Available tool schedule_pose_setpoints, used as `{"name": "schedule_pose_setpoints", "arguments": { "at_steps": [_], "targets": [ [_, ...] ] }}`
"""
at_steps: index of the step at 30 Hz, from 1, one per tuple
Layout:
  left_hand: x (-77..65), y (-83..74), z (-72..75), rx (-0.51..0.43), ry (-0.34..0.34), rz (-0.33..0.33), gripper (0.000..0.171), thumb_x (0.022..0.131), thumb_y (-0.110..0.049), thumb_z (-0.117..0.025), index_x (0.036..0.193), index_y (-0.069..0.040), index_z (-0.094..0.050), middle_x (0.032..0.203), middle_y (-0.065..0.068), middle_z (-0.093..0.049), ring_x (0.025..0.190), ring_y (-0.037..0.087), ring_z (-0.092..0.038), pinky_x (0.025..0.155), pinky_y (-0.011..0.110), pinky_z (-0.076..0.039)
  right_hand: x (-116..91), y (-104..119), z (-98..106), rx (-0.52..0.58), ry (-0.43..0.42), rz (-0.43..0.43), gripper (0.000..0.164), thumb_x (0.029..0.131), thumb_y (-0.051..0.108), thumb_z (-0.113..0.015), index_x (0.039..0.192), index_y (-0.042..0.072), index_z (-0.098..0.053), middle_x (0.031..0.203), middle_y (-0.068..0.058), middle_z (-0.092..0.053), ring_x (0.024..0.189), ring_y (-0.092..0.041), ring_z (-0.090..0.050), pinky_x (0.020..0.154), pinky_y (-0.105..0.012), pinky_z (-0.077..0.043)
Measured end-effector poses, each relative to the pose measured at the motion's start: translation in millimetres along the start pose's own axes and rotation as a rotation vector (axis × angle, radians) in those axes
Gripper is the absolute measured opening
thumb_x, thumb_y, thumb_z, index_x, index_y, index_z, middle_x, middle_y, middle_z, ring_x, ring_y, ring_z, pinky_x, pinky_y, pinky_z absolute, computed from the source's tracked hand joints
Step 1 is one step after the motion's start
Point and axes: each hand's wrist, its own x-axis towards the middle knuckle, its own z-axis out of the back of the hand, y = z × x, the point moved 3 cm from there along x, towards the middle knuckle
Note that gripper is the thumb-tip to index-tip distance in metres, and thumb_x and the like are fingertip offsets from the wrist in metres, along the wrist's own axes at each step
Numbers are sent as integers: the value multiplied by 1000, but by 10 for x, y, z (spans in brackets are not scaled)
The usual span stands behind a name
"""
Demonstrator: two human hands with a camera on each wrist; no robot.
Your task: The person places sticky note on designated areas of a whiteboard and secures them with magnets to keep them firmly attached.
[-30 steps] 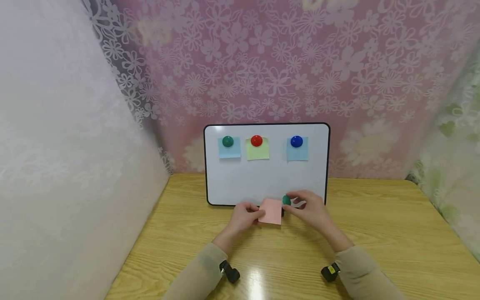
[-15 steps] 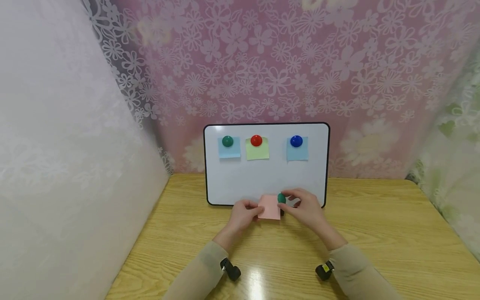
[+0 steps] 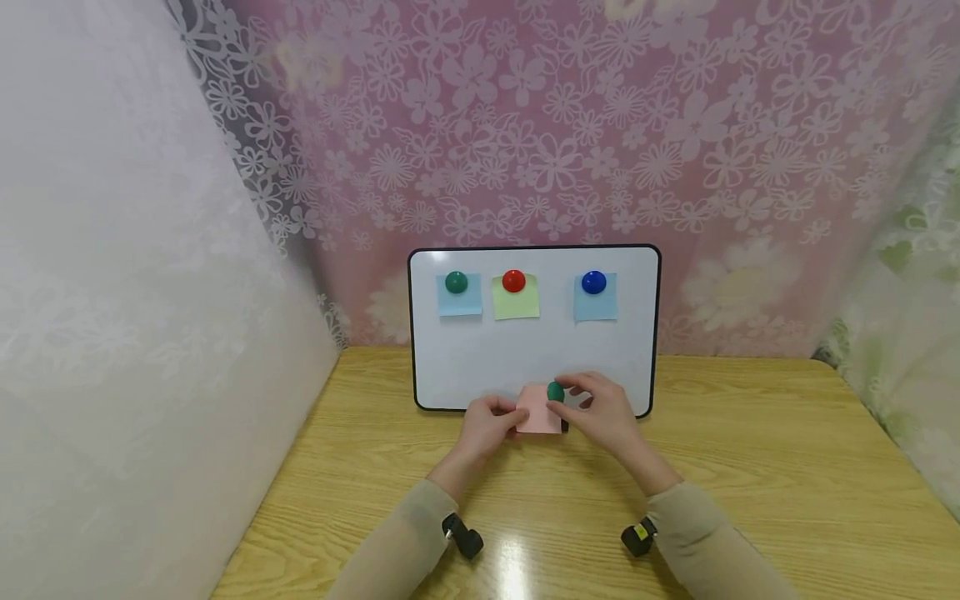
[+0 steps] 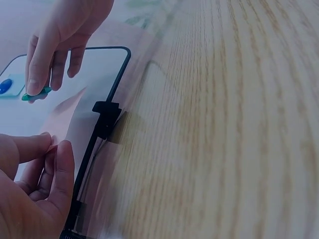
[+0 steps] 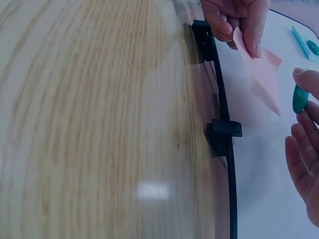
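My left hand [image 3: 486, 427] pinches the left edge of a pink sticky note [image 3: 538, 412] between thumb and fingers, low in front of the whiteboard [image 3: 480, 358]. In the right wrist view the pink note [image 5: 264, 74] looks slightly bent and stands off the board. My right hand [image 3: 603, 410] pinches a round green magnet [image 3: 555, 392] between thumb and fingertip. From the head view the magnet overlaps the note's upper right corner. Both wrist views show a gap between the green magnet [image 5: 300, 98] and the note.
Along the board's top hang a blue note [image 3: 460, 307] under a green magnet, a light green note [image 3: 517, 307] under a red magnet, and another blue note [image 3: 596, 308] under a blue magnet. Black clips [image 5: 224, 128] hold the board's lower edge above the wooden table [image 3: 765, 450].
The right hand has moved left and slightly up with the green magnet, now in front of the note's corner. The left hand has raised the pink note a little.
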Motion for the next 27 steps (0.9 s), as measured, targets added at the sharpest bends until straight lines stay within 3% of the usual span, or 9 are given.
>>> {"name": "schedule_pose_setpoints", "arguments": {
  "at_steps": [17, 27],
  "targets": [
    [44, -33, 14, -56, -35, 1, 15, 95, -10, -83, 96, 0, -73, 91, 9, -71, 69, 19, -71, 74, 38, -65, 61, 31, -147, 23, -12, 9, 39, 90, 26, -90, 124, 12, -78, 117, -4, -74, 100, -22, -69, 77, -40, -63],
    [86, -49, 19, -34, -44, -23, 13, 96, -10, -82, 95, 0, -74, 90, 8, -70, 70, 24, -73, 73, 41, -65, 90, 91, -207, -18, -17, 29, 41, 91, 27, -90, 125, 8, -77, 117, -6, -72, 102, -23, -68, 79, -42, -63]
  ]
}}
